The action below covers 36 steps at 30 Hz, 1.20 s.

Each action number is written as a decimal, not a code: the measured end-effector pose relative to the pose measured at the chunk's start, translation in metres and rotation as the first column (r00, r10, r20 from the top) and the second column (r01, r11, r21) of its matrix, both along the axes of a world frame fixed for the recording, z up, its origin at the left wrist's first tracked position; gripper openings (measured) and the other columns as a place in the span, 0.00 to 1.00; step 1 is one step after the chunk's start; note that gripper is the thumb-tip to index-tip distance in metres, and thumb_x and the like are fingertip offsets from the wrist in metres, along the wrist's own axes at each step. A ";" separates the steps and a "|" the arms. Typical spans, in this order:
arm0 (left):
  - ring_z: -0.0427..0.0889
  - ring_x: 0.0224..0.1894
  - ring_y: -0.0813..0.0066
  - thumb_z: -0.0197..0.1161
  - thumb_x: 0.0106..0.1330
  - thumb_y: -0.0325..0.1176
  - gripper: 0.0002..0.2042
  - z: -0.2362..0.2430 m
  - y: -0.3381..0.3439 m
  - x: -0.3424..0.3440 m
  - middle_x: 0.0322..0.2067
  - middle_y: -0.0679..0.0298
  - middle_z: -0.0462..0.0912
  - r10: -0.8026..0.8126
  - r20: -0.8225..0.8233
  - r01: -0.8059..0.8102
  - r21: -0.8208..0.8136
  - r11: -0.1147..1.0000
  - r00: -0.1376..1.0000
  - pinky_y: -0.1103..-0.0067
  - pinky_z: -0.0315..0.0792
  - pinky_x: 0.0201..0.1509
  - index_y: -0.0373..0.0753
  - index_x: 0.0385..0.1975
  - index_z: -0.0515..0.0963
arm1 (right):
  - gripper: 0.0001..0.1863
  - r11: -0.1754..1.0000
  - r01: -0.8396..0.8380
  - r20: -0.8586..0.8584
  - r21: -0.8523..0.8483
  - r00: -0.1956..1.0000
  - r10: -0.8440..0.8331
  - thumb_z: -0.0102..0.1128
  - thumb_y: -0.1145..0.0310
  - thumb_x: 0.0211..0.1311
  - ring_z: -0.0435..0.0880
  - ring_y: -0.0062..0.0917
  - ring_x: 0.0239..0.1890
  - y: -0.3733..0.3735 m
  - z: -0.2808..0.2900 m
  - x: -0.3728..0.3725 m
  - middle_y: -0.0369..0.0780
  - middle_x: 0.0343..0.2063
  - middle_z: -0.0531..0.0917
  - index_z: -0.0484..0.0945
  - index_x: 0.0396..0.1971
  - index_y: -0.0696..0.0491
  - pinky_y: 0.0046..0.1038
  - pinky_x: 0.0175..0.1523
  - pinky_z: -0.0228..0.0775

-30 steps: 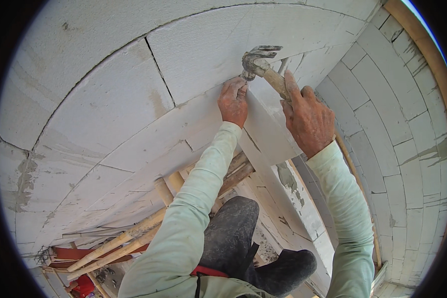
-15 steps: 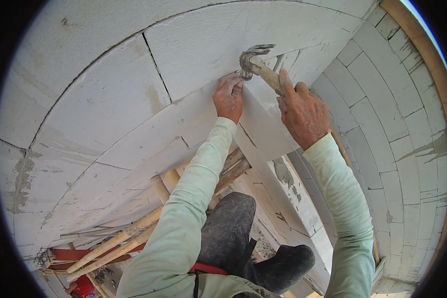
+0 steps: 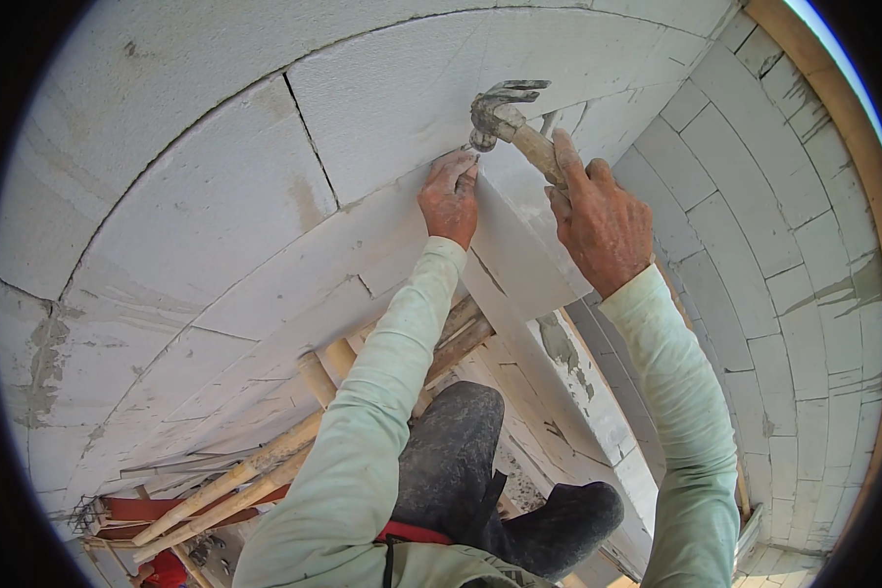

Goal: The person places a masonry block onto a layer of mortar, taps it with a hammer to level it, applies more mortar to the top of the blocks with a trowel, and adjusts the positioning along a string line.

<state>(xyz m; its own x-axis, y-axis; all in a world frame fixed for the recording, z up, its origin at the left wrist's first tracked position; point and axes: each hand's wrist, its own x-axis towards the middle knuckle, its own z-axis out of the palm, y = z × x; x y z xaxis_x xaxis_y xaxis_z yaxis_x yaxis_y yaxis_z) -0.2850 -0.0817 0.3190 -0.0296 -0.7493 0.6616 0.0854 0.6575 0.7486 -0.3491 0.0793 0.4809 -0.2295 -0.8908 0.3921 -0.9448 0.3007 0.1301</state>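
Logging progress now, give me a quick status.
Right hand grips claw hammer. Left hand pressed against block wall beneath the hammer head. Nothing between them.

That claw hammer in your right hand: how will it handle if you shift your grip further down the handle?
The hammer probably feels head-heavy: a metal claw head on a slimmer wooden handle. The right hand grips close to the head, so a lower grip would likely swing harder but wobblier. The dusty handle may be slippery.

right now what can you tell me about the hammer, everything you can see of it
The hammer is a claw hammer with a grey, mortar-crusted metal head and a pale wooden handle. The right hand grips the handle, thumb along it. The head is tilted, claw pointing up and right, its face down at the joint between white blocks, just above the left hand's fingertips pressed on the wall.
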 end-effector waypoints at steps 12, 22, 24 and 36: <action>0.82 0.40 0.62 0.63 0.56 0.20 0.04 0.010 0.004 -0.002 0.37 0.57 0.83 0.028 0.041 -0.029 0.032 0.999 0.999 0.74 0.75 0.46 0.33 0.30 0.80 | 0.30 1.000 0.001 0.010 0.025 1.000 -0.001 0.60 0.67 0.58 0.84 0.35 0.27 -0.002 -0.008 -0.005 0.44 0.30 0.78 0.63 0.61 0.52 0.36 0.28 0.77; 0.81 0.42 0.67 0.63 0.57 0.21 0.04 0.004 -0.002 -0.001 0.39 0.58 0.83 -0.022 0.000 0.022 0.033 0.999 1.000 0.76 0.73 0.48 0.33 0.32 0.81 | 0.30 0.999 -0.033 0.027 0.001 0.999 0.033 0.60 0.66 0.59 0.85 0.37 0.28 -0.002 0.000 -0.011 0.44 0.30 0.79 0.62 0.61 0.52 0.37 0.28 0.77; 0.81 0.42 0.67 0.63 0.57 0.21 0.04 0.004 -0.004 0.001 0.39 0.58 0.83 -0.028 -0.025 0.028 0.036 0.999 0.999 0.76 0.74 0.48 0.33 0.32 0.81 | 0.30 1.000 -0.019 0.034 0.025 0.999 0.018 0.60 0.65 0.59 0.85 0.37 0.28 -0.002 -0.001 -0.011 0.45 0.31 0.79 0.62 0.61 0.51 0.37 0.28 0.77; 0.80 0.47 0.65 0.57 0.59 0.21 0.10 0.007 0.002 0.017 0.44 0.56 0.81 -0.117 0.070 0.120 -0.033 0.992 0.991 0.76 0.72 0.52 0.33 0.39 0.80 | 0.32 1.000 0.026 0.098 0.012 0.995 -0.027 0.60 0.65 0.58 0.84 0.38 0.28 0.014 -0.016 -0.010 0.46 0.32 0.78 0.61 0.62 0.51 0.37 0.29 0.75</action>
